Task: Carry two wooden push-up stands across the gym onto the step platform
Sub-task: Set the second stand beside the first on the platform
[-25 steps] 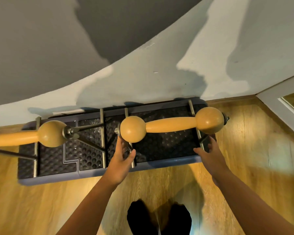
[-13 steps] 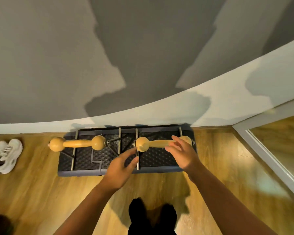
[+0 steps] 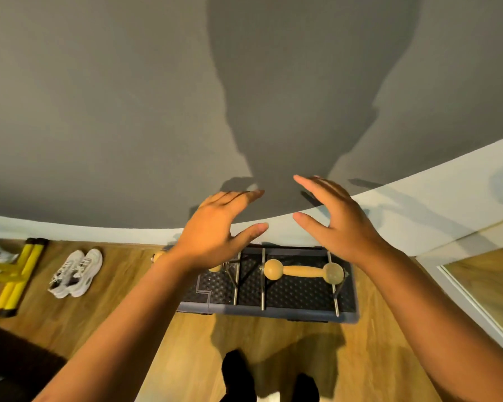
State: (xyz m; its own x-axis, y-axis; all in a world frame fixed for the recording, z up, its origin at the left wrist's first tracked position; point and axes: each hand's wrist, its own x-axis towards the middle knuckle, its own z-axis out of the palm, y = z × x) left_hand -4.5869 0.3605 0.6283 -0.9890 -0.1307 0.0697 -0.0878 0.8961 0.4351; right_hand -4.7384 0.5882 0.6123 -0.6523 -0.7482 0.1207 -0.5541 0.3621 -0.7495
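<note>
Two wooden push-up stands rest side by side on the black step platform (image 3: 302, 297) against the wall. The right stand (image 3: 299, 271) shows in full: a turned wooden bar with ball ends on thin metal legs. The left stand (image 3: 157, 256) is mostly hidden behind my left forearm, only a ball end peeking out. My left hand (image 3: 215, 233) and my right hand (image 3: 334, 224) hover above the platform, raised in front of the wall, fingers spread and holding nothing.
A pair of white sneakers (image 3: 76, 272) lies on the wooden floor at the left, beside yellow bars (image 3: 21, 274). A mirror edge (image 3: 482, 285) runs along the right. My dark-socked feet (image 3: 244, 378) stand just before the platform.
Both hands have let go of the right stand and lifted away from the platform. The view has pulled back and up, showing more floor and wall.
</note>
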